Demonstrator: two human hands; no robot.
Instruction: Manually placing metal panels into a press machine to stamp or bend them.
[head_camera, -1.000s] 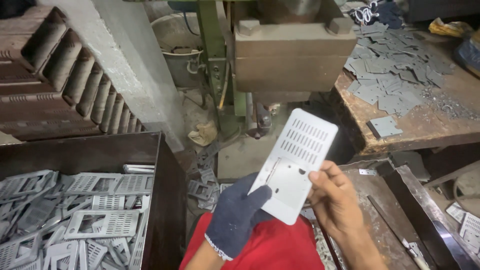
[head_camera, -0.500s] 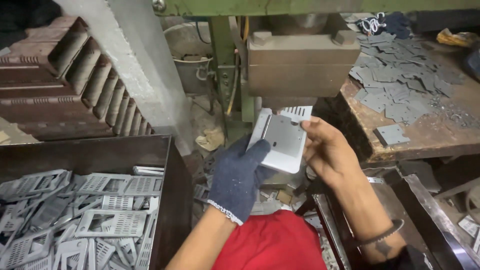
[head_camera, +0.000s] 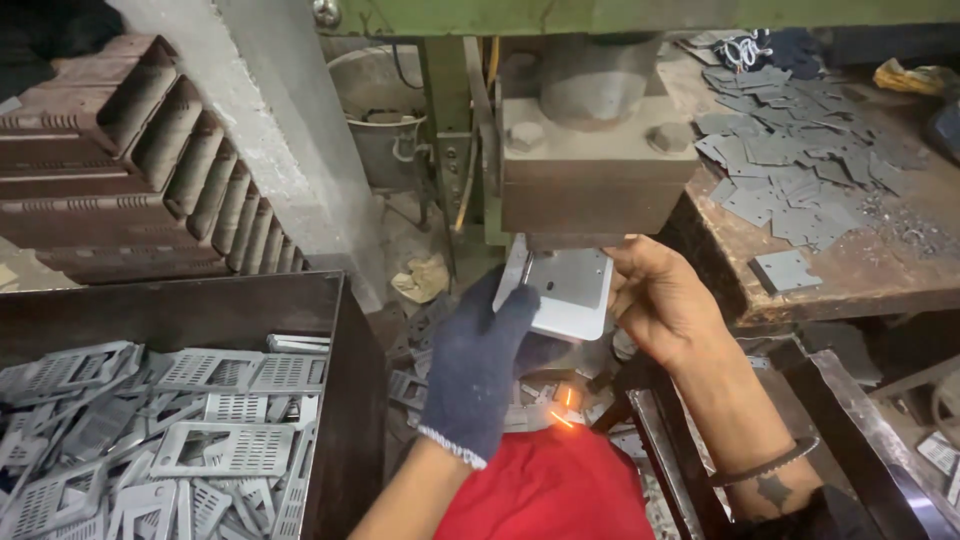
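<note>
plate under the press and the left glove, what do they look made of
The plate, held by both hands, looks like thin sheet metal, pale grey with a dull satin sheen and crisp cut edges; which metal is unclear. The glove on the left hand looks like dark blue knitted fabric, likely cotton: matte, with a ribbed pale-edged cuff. The right hand is bare.

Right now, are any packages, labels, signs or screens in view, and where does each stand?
None show: no package, label, sign or screen.
Only bare metal: a pale sheet-metal plate held by the gloved left hand and bare right hand under the press block.
</note>
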